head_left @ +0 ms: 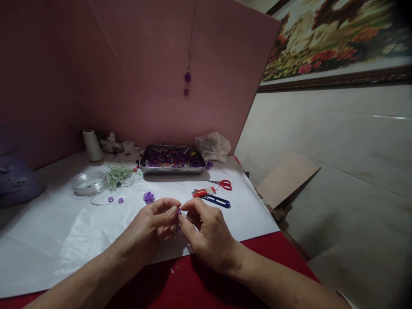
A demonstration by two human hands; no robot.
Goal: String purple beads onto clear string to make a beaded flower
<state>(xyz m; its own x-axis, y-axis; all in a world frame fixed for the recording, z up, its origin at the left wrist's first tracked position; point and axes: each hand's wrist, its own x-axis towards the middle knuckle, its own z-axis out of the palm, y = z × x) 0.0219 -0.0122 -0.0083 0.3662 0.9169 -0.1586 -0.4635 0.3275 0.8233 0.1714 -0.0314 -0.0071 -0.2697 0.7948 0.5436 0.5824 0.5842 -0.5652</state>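
Near the table's front edge, my left hand [161, 221] pinches a small purple bead [179, 211] between thumb and forefinger. My right hand [206, 227] meets it from the right, its thumb and forefinger closed on a thin pale strand beside the bead. More purple pieces hang partly hidden between the hands. Just behind my left hand lies a purple beaded flower [149, 197]. Two loose purple beads [120, 200] rest farther left. Behind my right hand are a red lighter-like item [204, 192] and blue-handled snips [219, 201].
A metal tray [174, 171] of mixed beads stands at the back, beside a plastic bag [213, 146]. Red scissors [225, 184] lie right. Green thread [120, 177], a clear spool [90, 183] and a white thread cone [92, 146] are left. A purple ornament [187, 77] hangs behind.
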